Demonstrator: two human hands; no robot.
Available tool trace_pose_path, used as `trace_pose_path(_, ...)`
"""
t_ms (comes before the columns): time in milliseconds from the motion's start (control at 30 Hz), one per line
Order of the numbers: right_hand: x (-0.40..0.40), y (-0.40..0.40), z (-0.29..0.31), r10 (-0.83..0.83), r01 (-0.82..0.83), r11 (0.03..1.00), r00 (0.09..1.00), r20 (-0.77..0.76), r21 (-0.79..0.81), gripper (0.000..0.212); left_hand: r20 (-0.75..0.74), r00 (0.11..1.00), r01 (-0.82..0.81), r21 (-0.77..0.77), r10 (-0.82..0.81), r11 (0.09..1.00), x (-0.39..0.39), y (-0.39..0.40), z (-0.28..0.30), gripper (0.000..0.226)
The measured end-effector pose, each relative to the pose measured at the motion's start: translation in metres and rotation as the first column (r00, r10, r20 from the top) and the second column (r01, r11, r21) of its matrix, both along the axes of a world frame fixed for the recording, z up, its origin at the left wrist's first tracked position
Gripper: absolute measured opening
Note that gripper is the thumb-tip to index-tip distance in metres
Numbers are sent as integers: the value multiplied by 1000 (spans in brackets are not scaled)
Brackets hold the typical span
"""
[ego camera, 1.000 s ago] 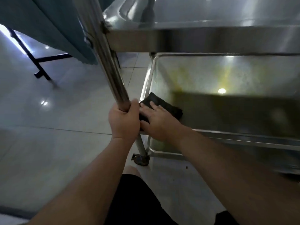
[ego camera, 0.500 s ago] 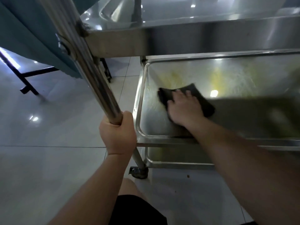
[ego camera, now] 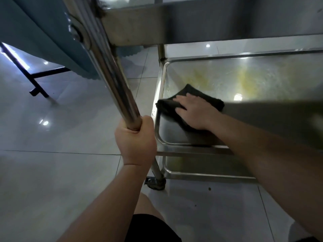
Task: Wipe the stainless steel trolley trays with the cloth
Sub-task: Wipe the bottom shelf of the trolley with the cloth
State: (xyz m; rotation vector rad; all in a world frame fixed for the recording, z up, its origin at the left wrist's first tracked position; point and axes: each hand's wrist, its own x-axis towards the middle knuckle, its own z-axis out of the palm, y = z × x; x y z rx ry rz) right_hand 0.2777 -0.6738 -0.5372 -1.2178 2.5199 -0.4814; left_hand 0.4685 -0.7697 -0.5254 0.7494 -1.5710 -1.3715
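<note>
**Middle tray wipe: hand and cloth positions**

The right hand (ego camera: 195, 112) lies flat on the black cloth (ego camera: 174, 109), fingers straight and slightly spread, palm down, pressing the cloth against the floor of the middle tray (ego camera: 162, 133). The cloth sits in the tray's near-left area, its left edge touching or just beside the tray's left wall (the exact contact cannot be told). Part of the cloth shows beyond the fingertips and on both sides of the hand.

The left hand (ego camera: 135, 140) has its grip wrapped fully around the upright post (ego camera: 113, 81) of the trolley, fingers and thumb curled round the tube, at a height between the upper tray and the middle tray.

Tray condition: yellowish streaks (ego camera: 248, 79) show on the tray floor beyond and to the right of the cloth, with a bright light reflection near them. The near-right part of the tray lies in shadow.

Surrounding parts:
- Upper tray (ego camera: 218, 21), seen from below its side wall, above the middle tray.
- Lower tray (ego camera: 201, 173), beneath the middle tray, near the floor.
- Caster wheel (ego camera: 157, 185) at the foot of the post, resting on the tiled floor (ego camera: 52, 154).
- Blue fabric (ego camera: 43, 32) hangs at the upper left, with a black metal frame (ego camera: 35, 81) beneath it
</note>
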Motion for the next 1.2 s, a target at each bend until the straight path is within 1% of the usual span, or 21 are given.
trace_pose_path(133, -10, -80, -3, -96, 96, 995, 995, 6, 19, 60, -14, 1000, -11, -19, 10, 1000, 0, 1, -1, 29)
trace_pose_path(233, -1, -95, -8, -78, 80, 996, 996, -34, 46, 61, -18, 999, -30, -83, 29, 996, 0, 1, 1, 29)
trace_pose_path(300, 13, -78, -6, -8, 9, 1000, 999, -46, 12, 58, -25, 999, -24, -97, 22, 995, -1, 2, 3, 30)
trace_pose_path(367, 39, -51, -5, 132, -134, 990, 990, -51, -43, 53, -27, 999, -30, -110, 27, 993, 0, 2, 4, 27)
trace_pose_path(433, 70, -17, -4, 287, -288, 954, 958, -22, -84, 48, -19, 999, -37, -102, 36, 994, -1, 1, 4, 24)
trace_pose_path(467, 80, 2, -3, 338, -336, 937, 941, 2, -98, 48, -7, 999, -41, -98, 40, 994, -1, 0, 3, 24)
trace_pose_path(533, 80, 31, -2, 376, -373, 925, 926, 29, -75, 51, 19, 998, -51, -84, 52, 995, -3, -2, 2, 24)
trace_pose_path(600, 63, 43, 3, 397, -397, 918, 917, 43, -10, 51, 37, 998, -51, -65, 54, 997, -4, -1, 3, 24)
trace_pose_path(667, 39, 30, 5, 360, -360, 933, 932, 35, 14, 49, 46, 997, -59, -60, 61, 997, -3, 0, 4, 24)
trace_pose_path(700, 26, 15, 5, 300, -300, 954, 954, 8, 14, 49, 43, 998, -53, -48, 55, 997, -4, 0, 4, 24)
trace_pose_path(767, 7, -24, 6, 129, -129, 992, 992, -16, 17, 52, 40, 999, -33, -12, 34, 999, -3, -1, 2, 24)
trace_pose_path(833, 2, -60, 4, -9, 10, 999, 1000, -13, 53, 58, 48, 998, -40, -6, 40, 999, -3, -4, 0, 25)
trace_pose_path(867, 4, -72, 0, -42, 43, 997, 999, -19, 65, 59, 47, 998, -47, -11, 47, 999, -4, -5, -1, 25)
trace_pose_path(933, 12, -73, -5, -28, 29, 998, 999, -26, 51, 59, 37, 998, -55, -15, 56, 998, -5, -5, -1, 26)
trace_pose_path(1033, 35, -38, -8, 97, -97, 995, 995, -1, -25, 57, 20, 998, -54, -15, 54, 998, -5, -4, -1, 26)
trace_pose_path(1100, 59, -11, -6, 181, -179, 982, 983, 29, -61, 56, 24, 997, -72, -27, 73, 997, -5, -3, 1, 31)
trace_pose_path(1200, 94, 23, -6, 208, -209, 974, 978, -21, -92, 52, 41, 995, -89, -21, 90, 996, -5, 0, 5, 29)
